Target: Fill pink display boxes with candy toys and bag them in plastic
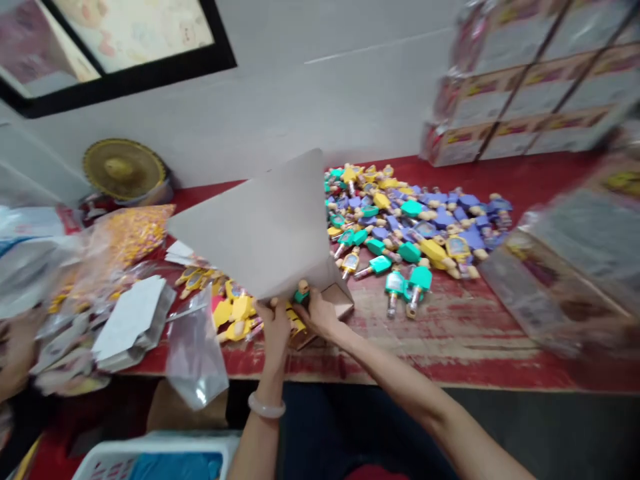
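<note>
A cardboard box [260, 227] stands in front of me with its tall grey lid flap raised. My right hand [320, 315] reaches into its near side, closed on a small green plastic toy [301, 293] with a beige round tip. My left hand [275, 321] is at the box's left front, its fingers curled; a small beige tip shows by them, but what they grip is partly hidden. Yellow plastic pieces [296, 323] show in the box between my hands. More yellow toys [237, 310] lie left of the box.
Green, yellow and purple toys [410, 220] are heaped right of the box. Shrink-wrapped cartons [540, 87] stand at the back right, another wrapped carton [570, 267] nearer. White folded boxes [133, 323] and a clear bag [195, 353] lie left. Another person's hand [20, 347] is far left.
</note>
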`<state>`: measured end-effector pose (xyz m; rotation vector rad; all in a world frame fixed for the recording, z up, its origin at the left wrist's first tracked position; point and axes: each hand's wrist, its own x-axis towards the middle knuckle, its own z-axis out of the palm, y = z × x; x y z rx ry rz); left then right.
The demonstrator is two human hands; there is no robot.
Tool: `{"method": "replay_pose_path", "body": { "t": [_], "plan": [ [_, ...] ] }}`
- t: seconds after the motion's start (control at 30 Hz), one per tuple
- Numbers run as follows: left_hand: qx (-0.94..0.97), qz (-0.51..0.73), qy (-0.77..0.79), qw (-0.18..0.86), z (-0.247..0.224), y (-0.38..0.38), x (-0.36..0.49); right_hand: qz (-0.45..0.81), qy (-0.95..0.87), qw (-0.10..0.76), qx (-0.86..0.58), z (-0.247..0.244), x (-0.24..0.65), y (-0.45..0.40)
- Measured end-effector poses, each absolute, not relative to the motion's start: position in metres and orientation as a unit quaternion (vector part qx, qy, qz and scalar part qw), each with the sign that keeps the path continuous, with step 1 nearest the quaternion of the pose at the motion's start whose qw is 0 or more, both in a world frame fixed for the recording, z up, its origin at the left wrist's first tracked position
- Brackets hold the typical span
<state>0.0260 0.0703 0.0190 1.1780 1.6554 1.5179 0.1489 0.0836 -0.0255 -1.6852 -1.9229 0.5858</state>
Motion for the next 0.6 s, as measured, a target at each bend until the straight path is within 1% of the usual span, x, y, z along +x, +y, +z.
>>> {"method": "replay_pose_path", "body": {
  "t": [0.03, 0.07, 0.13, 0.17, 0.23, 0.3, 0.4, 0.43, 0.47, 0.5, 0.6],
  "plan": [
    [0.438, 0.574, 0.623, 0.300, 0.018, 0.072, 0.025, 0.212, -0.726, 0.275, -0.594, -0.023, 0.166, 0.081],
    [0.433, 0.576, 0.623, 0.304, 0.016, 0.074, 0.023, 0.196, -0.721, 0.295, -0.596, -0.019, 0.188, 0.078],
    [0.426, 0.581, 0.618, 0.314, 0.015, 0.078, 0.021, 0.138, -0.629, 0.330, -0.690, -0.008, 0.247, 0.074],
    [0.426, 0.583, 0.614, 0.320, 0.016, 0.078, 0.021, 0.101, -0.519, 0.335, -0.780, -0.003, 0.280, 0.073],
    [0.423, 0.591, 0.602, 0.330, 0.019, 0.079, 0.022, 0.072, -0.408, 0.320, -0.852, 0.004, 0.343, 0.074],
    [0.413, 0.607, 0.590, 0.336, 0.023, 0.079, 0.024, 0.093, -0.352, 0.287, -0.886, 0.004, 0.392, 0.078],
    [0.403, 0.614, 0.592, 0.332, 0.027, 0.078, 0.026, 0.148, -0.348, 0.244, -0.893, -0.003, 0.426, 0.079],
    [0.404, 0.610, 0.598, 0.326, 0.027, 0.078, 0.027, 0.159, -0.361, 0.246, -0.885, -0.004, 0.428, 0.077],
    [0.408, 0.605, 0.604, 0.322, 0.027, 0.077, 0.027, 0.169, -0.381, 0.266, -0.869, -0.002, 0.426, 0.074],
    [0.411, 0.601, 0.608, 0.318, 0.026, 0.076, 0.027, 0.180, -0.406, 0.306, -0.842, 0.002, 0.420, 0.071],
    [0.425, 0.599, 0.604, 0.310, 0.024, 0.073, 0.028, 0.234, -0.477, 0.480, -0.698, 0.022, 0.381, 0.059]
  ]
}}
